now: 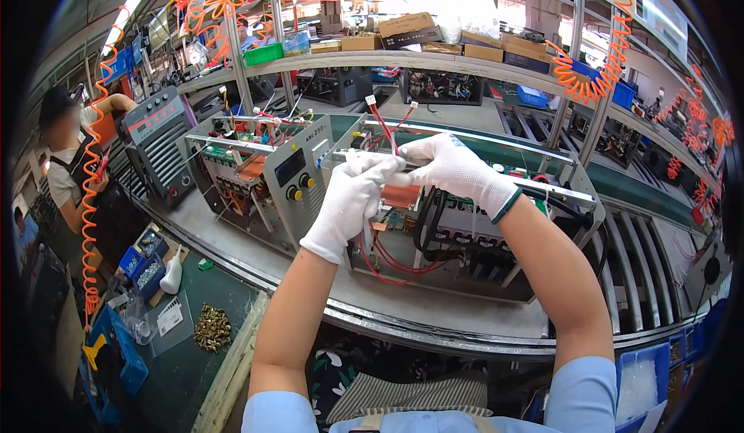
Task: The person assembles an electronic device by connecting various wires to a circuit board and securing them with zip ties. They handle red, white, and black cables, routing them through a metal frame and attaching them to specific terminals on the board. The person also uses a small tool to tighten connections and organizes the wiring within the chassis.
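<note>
Both my hands wear white knit gloves and meet over an open machine chassis (496, 258). My left hand (353, 200) is closed at a bundle of thin red wires (383, 127). From the right, my right hand (457, 171) pinches the same bundle, its fingertips touching those of the left. Above my fingers the wires stick up and end in white plug connectors (370, 100). Below, red leads (387, 266) loop out of the chassis front. Circuit boards and thick black cables sit inside it. My fingers hide the exact spot of the grip.
Left of my hands stands a second open chassis with a grey front panel (298, 173) and yellow knobs. Beyond it is a finished-looking machine (161, 146) beside a person (74, 162). Brass fittings (211, 328), blue bins (147, 274) and a white bottle (172, 272) lie lower left. Rollers (639, 270) run right.
</note>
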Available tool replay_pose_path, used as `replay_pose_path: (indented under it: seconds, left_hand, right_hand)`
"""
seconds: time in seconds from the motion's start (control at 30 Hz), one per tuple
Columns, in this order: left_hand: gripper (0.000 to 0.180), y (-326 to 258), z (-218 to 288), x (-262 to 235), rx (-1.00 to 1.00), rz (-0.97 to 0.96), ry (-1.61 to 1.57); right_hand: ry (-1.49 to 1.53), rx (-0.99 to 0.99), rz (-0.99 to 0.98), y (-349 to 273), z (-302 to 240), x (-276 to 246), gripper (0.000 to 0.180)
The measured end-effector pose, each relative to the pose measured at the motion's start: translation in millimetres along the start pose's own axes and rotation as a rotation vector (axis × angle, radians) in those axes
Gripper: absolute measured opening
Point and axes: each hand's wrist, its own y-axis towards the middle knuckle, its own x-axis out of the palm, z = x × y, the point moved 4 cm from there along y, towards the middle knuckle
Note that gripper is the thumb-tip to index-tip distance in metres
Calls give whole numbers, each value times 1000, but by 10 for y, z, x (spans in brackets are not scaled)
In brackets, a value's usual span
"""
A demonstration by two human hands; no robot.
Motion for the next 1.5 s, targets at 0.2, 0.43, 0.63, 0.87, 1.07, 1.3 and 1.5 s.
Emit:
replay_pose_path:
  seconds: [0.2,0.43,0.63,0.87,1.07,1.3,1.5]
  left_hand:
    - [21,64,-56,-20,16,87,155]
    - [20,36,8,15,15,57,153]
    - [19,44,16,13,15,67,197]
    - [25,237,-79,25,97,131,391]
    - [24,228,118,156,263,246,851]
    - [12,317,54,119,315,205,671]
    - [9,1,236,216,210,171,151]
  right_hand:
    - [81,-7,-15,-32,27,-10,40]
    - [47,25,-52,-25,-1,-6,38]
    - [28,-18,-52,-10,35,-15,41]
    - [-179,-51,-5,-96,-84,17,39]
    - [-255,-48,9,-157,-143,-23,38]
    - [-401,-27,74,-180,-167,-3,34]
    - [-470,75,74,-253,-300,9,32]
